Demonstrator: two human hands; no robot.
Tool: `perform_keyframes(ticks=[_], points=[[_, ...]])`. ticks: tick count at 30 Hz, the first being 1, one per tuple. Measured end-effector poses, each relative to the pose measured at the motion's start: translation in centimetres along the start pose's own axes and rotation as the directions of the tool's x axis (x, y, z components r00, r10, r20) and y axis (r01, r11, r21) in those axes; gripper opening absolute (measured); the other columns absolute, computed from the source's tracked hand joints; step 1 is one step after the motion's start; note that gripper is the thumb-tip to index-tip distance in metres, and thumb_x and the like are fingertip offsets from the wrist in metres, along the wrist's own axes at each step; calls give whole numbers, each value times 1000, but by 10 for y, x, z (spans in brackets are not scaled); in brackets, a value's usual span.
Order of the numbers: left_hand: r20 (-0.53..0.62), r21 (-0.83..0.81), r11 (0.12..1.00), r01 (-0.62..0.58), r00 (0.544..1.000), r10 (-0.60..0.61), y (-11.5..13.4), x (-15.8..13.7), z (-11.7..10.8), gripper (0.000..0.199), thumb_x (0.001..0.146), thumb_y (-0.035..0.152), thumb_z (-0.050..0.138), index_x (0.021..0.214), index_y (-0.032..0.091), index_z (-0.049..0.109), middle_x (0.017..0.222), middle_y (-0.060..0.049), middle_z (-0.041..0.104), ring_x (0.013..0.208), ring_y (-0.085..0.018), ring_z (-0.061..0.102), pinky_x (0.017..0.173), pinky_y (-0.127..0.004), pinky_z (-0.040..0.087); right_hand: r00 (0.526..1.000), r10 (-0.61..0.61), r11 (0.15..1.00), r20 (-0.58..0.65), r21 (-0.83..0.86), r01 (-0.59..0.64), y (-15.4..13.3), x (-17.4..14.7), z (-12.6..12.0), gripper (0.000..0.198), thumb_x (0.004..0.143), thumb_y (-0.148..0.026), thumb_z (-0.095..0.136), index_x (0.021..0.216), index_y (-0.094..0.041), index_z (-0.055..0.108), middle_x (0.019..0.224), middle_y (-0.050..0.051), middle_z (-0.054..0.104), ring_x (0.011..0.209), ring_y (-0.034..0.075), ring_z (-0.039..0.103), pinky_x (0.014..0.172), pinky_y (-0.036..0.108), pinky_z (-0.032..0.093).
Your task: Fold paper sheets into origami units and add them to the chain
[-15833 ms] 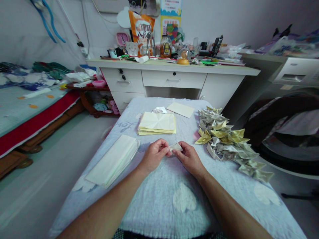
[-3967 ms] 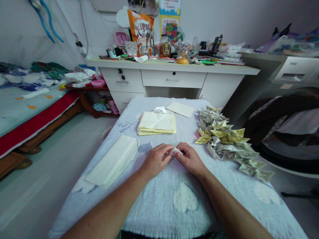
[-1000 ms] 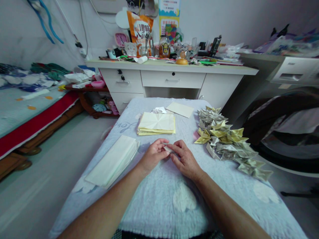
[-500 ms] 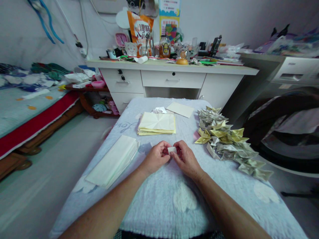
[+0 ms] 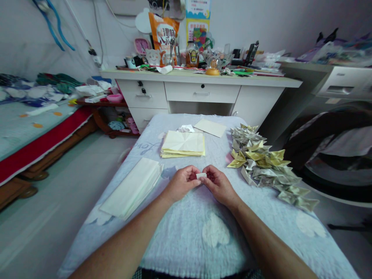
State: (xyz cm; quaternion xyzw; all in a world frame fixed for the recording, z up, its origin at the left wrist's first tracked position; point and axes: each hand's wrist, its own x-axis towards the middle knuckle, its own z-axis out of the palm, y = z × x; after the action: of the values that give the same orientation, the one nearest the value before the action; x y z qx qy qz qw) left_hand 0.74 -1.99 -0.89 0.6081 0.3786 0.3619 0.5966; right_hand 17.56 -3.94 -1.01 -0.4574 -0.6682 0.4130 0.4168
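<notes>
Between my two hands is a small folded piece of white paper (image 5: 201, 176), mostly covered by the fingers. My left hand (image 5: 186, 180) pinches its left end, and my right hand (image 5: 216, 182) pinches the right end. Just beyond them lies a stack of creased white and yellow paper sheets (image 5: 183, 142). To the left is a bundle of long white folded paper (image 5: 132, 188). Rows of folded paper shapes (image 5: 264, 162), grey and yellow, are lined up on the right.
A pale blue cloth with white patches (image 5: 174, 240) covers the table. A flat card (image 5: 210, 128) and crumpled white paper (image 5: 186, 128) lie at its far end. Behind stands a white desk (image 5: 200, 93) crowded with objects; a washing machine (image 5: 340, 128) is at right, a bed (image 5: 43, 124) at left.
The small paper between my fingers now shows as a narrower strip, its visible face lower than before. Both hands stay in nearly the same place.
</notes>
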Motion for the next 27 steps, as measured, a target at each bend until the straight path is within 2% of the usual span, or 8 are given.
perform_keyframes(ticks=[5,11,14,20,27], points=[[-39,-15,1000,0,999,-1,0,0,-1,16,72,20,67,82,14,56,73,2,60,66,-9,54,64,-21,40,1000,20,996,14,83,-21,-3,0,1,16,86,-34,58,86,-19,51,68,-4,46,62,11,43,56,22,34],[-59,-58,998,8,998,-12,3,-1,-2,19,68,22,71,78,14,57,68,3,59,62,-8,54,61,-20,39,1000,-3,997,31,-72,6,-10,-1,-1,22,87,-36,55,76,-18,53,62,-5,44,58,10,40,54,22,30],[-46,-62,998,17,999,-20,5,-2,-2,18,68,21,70,78,14,57,67,3,58,62,-8,52,61,-20,39,999,-1,998,43,-59,3,-9,-1,-2,23,88,-37,54,75,-18,53,62,-4,44,58,10,40,55,22,31],[25,11,1000,18,1000,-18,6,-2,-5,21,76,30,66,85,12,62,72,1,57,65,-9,50,60,-21,36,996,43,995,73,91,-49,-5,0,-3,28,87,-44,54,77,-19,51,62,-5,43,57,10,39,54,22,31],[14,98,995,-1,1000,-1,2,-3,-7,20,79,32,62,76,13,58,64,3,50,58,-8,43,55,-21,31,995,56,995,88,82,-63,-9,-1,-2,32,86,-47,55,73,-18,52,58,-5,44,55,10,38,52,22,29]])
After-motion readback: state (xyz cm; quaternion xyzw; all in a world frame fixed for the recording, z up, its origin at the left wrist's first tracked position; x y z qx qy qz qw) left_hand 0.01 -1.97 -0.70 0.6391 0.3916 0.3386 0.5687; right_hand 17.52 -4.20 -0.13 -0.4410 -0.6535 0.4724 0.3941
